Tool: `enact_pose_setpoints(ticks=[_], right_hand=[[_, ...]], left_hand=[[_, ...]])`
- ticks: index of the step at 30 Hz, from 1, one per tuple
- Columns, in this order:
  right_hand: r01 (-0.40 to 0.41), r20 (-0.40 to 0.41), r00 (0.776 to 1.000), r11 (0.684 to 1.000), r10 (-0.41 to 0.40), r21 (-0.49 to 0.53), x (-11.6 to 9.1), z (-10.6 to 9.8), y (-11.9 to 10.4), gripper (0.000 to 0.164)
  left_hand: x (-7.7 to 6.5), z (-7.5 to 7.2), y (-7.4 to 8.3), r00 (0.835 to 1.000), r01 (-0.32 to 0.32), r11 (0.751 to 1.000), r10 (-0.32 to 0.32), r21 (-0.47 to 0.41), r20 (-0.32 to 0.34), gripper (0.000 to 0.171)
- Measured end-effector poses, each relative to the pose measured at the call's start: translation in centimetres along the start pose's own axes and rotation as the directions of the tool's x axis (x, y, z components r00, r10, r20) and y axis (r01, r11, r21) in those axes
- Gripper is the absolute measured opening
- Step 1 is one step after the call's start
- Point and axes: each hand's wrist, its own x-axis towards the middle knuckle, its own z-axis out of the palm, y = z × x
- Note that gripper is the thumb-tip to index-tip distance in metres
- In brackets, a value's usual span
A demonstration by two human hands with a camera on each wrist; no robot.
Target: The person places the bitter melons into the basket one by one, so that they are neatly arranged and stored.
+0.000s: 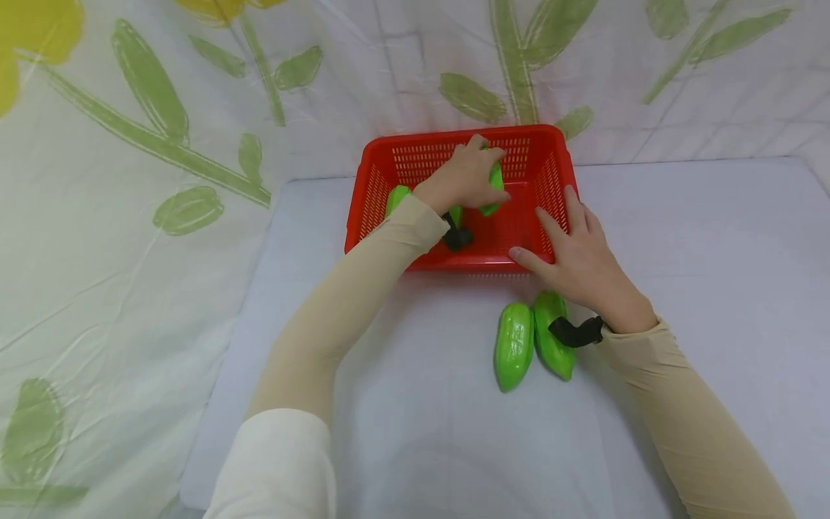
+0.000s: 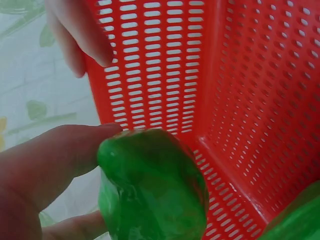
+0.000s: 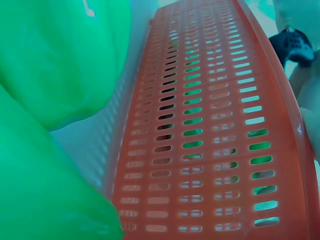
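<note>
In the head view, my left hand (image 1: 463,176) reaches into a red plastic basket (image 1: 467,265) and holds a green, ridged papaya-like fruit (image 1: 496,189) between thumb and fingers. The left wrist view shows this fruit (image 2: 155,185) close up, above the slotted basket floor. My right hand (image 1: 580,259) rests on the basket's near right corner, fingers spread and fairly straight over the rim. Two more green fruits lie in the basket, one at the left (image 1: 398,197) and another (image 1: 456,215) partly hidden by the left wrist.
Two similar green fruits, a left one (image 1: 515,347) and a right one (image 1: 551,331), lie side by side on the white table (image 1: 447,404), just in front of the basket near the right wrist. A flower-patterned curtain (image 1: 363,79) hangs behind the table.
</note>
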Motion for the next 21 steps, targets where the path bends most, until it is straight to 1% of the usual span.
enact_pose_setpoints(ticks=[6, 10, 14, 21], right_hand=[[0.010, -0.009, 1.000, 1.000, -0.010, 0.002, -0.1, 0.0, 0.0, 0.095], [0.018, -0.014, 1.000, 1.000, -0.018, 0.004, -0.1, 0.0, 0.0, 0.095], [0.022, -0.016, 1.000, 1.000, -0.021, 0.009, -0.1, 0.0, 0.0, 0.094], [0.017, -0.015, 1.000, 1.000, -0.017, 0.018, -0.1, 0.0, -0.1, 0.095]], left_hand=[[1.4, 0.6, -0.5, 0.996, 0.044, 0.999, -0.045, 0.008, 0.073, 0.080], [2.3, 1.0, -0.6, 0.992, 0.054, 0.998, -0.059, 0.042, 0.116, 0.081], [2.9, 1.3, -0.4, 0.986, 0.051, 0.996, -0.062, 0.074, 0.153, 0.080], [3.6, 1.9, -0.2, 0.974, 0.081, 0.992, -0.101, 0.101, 0.203, 0.078]])
